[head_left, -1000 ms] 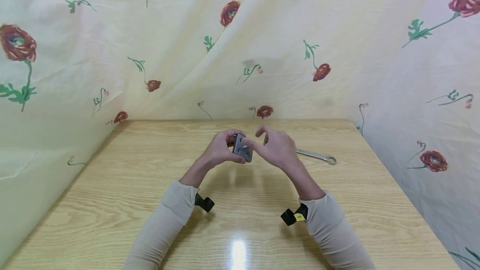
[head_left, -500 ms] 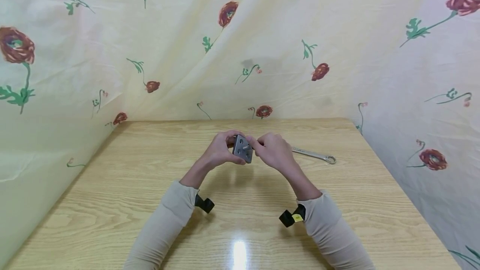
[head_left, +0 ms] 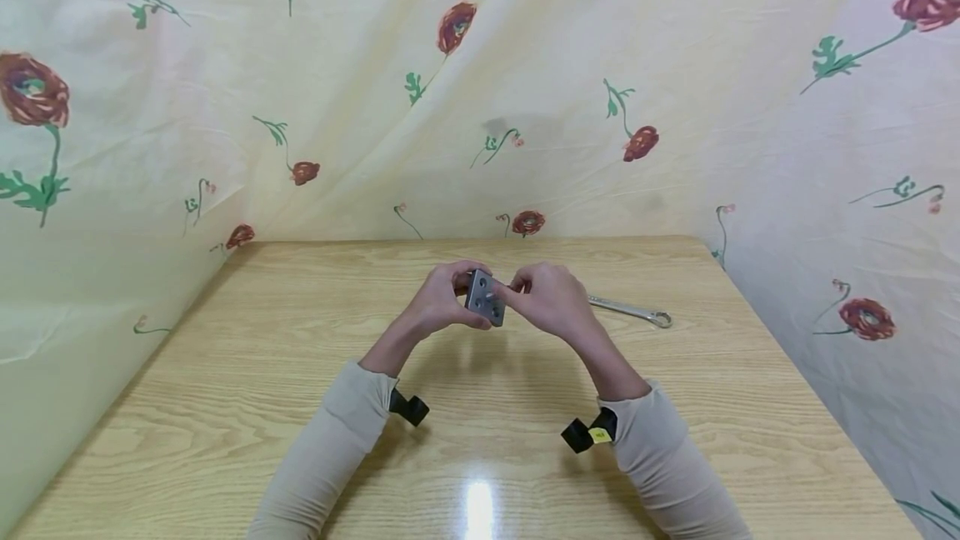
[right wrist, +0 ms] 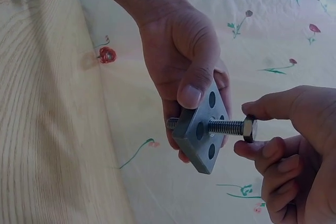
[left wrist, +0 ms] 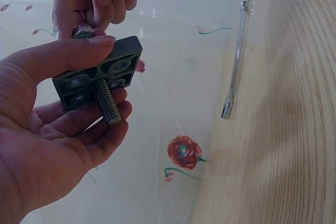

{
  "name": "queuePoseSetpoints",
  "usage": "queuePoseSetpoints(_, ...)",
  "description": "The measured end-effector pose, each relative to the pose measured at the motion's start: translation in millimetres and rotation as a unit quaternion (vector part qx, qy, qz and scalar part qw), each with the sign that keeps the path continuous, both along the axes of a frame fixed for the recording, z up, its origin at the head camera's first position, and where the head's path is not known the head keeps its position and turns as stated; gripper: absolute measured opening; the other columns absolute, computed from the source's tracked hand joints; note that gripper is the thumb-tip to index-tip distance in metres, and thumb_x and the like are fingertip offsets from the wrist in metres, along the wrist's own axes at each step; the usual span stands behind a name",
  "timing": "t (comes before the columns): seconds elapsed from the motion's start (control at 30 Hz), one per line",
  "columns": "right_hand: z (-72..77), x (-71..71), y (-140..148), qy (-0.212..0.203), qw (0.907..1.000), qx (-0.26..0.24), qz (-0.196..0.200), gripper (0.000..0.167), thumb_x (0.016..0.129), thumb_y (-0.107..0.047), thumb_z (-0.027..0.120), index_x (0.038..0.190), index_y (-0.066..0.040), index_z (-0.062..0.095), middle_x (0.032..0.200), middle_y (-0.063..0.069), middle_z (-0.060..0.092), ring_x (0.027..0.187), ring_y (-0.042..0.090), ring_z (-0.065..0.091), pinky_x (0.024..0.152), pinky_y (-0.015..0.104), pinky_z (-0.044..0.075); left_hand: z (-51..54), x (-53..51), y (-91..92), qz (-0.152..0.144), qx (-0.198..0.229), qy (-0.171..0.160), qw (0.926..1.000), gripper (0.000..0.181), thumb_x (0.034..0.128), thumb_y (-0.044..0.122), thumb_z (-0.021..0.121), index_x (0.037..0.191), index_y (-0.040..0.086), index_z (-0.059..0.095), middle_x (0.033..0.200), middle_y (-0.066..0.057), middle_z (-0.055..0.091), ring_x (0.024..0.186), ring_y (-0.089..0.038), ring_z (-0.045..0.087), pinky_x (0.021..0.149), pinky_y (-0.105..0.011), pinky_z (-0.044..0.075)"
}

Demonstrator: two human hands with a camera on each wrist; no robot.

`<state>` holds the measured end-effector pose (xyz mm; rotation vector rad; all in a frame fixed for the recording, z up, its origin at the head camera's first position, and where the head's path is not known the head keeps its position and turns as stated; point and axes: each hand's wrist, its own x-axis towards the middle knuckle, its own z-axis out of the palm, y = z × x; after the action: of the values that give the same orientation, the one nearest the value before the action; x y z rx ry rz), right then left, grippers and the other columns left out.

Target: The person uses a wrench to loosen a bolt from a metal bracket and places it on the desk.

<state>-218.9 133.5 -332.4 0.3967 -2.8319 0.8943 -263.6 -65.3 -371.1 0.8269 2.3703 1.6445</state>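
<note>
My left hand [head_left: 435,300] grips a square grey plate [right wrist: 195,142] with round holes by its edges, tilted above the table. A hex bolt [right wrist: 227,127] runs through the plate's middle. Its threaded end sticks out on the far side, visible in the left wrist view below the plate [left wrist: 123,56]. On the head side, a stretch of thread shows between plate and head. My right hand [head_left: 553,298] pinches the hex head between thumb and fingertips, as the right wrist view shows. Its other fingers are curled.
A combination wrench [head_left: 630,309] lies on the wood-grain table [head_left: 247,407], to the right of and behind the right hand. Flower-printed cloth [head_left: 360,107] hangs at the back and both sides of the table.
The right hand's fingers were spread a second ago, then drew in at the bolt head. Since half a second ago the thumb has swung left across the plate's face. The left hand stays put.
</note>
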Motion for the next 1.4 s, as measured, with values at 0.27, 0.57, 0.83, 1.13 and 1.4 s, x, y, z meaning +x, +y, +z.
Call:
queuePoseSetpoints(0.27, 0.5, -0.3, 1.2, 0.021, 0.9992, -0.003, 0.033, 0.024, 0.087, -0.028, 0.074, 0.101, -0.009, 0.075, 0.064, 0.003, 0.060, 0.050, 0.012, 0.045, 0.047, 0.025, 0.033, -0.8, -1.4, -0.8, 0.005, -0.005, 0.002, 1.0000, 0.068, 0.0666, -0.001, 0.088, 0.129, 0.001, 0.059, 0.116, -0.020, 0.070, 0.099, -0.022, 0.068, 0.095, -0.046, 0.054)
queuePoseSetpoints(0.57, 1.3, 0.8, 0.1, 0.031, 0.9973, -0.019, 0.064, 0.020, 0.084, -0.010, 0.074, 0.104, -0.007, 0.074, 0.061, 0.000, 0.055, 0.051, 0.011, 0.044, 0.049, 0.025, 0.033, 0.4, -1.1, -0.3, 0.004, -0.008, -0.004, 1.0000, 0.071, 0.0653, -0.002, 0.087, 0.130, -0.002, 0.058, 0.117, -0.020, 0.071, 0.101, -0.023, 0.069, 0.094, -0.037, 0.054)
queuePoseSetpoints(0.83, 1.3, 1.7, 1.1, 0.031, 0.9962, -0.015, 0.080, 0.028, 0.082, -0.006, 0.071, 0.110, -0.009, 0.071, 0.057, -0.003, 0.051, 0.049, 0.010, 0.043, 0.049, 0.024, 0.031, -0.8, -1.6, -0.3, 0.003, -0.003, 0.001, 1.0000, 0.068, 0.0655, -0.003, 0.088, 0.128, 0.001, 0.059, 0.115, -0.020, 0.071, 0.098, -0.021, 0.069, 0.090, -0.032, 0.055)
queuePoseSetpoints(1.13, 0.9, 0.5, 1.8, -0.010, 0.9998, -0.008, -0.016, 0.049, 0.096, -0.056, 0.057, 0.110, -0.010, 0.068, 0.064, 0.001, 0.055, 0.051, 0.015, 0.046, 0.048, 0.027, 0.033, 0.4, -1.2, 0.5, 0.001, -0.005, -0.001, 1.0000, 0.068, 0.0657, -0.003, 0.087, 0.127, 0.002, 0.059, 0.118, -0.020, 0.069, 0.101, -0.023, 0.069, 0.091, -0.035, 0.056)
queuePoseSetpoints(1.4, -5.3, -1.8, 0.6, -0.050, 0.9986, 0.011, -0.013, 0.063, 0.102, -0.059, 0.041, 0.075, -0.011, 0.073, 0.070, 0.003, 0.069, 0.053, 0.015, 0.052, 0.047, 0.027, 0.035, -1.0, -1.9, 0.2, 0.002, -0.009, 0.000, 1.0000, 0.069, 0.0654, -0.002, 0.087, 0.128, 0.002, 0.059, 0.117, -0.019, 0.069, 0.100, -0.022, 0.068, 0.091, -0.035, 0.055)
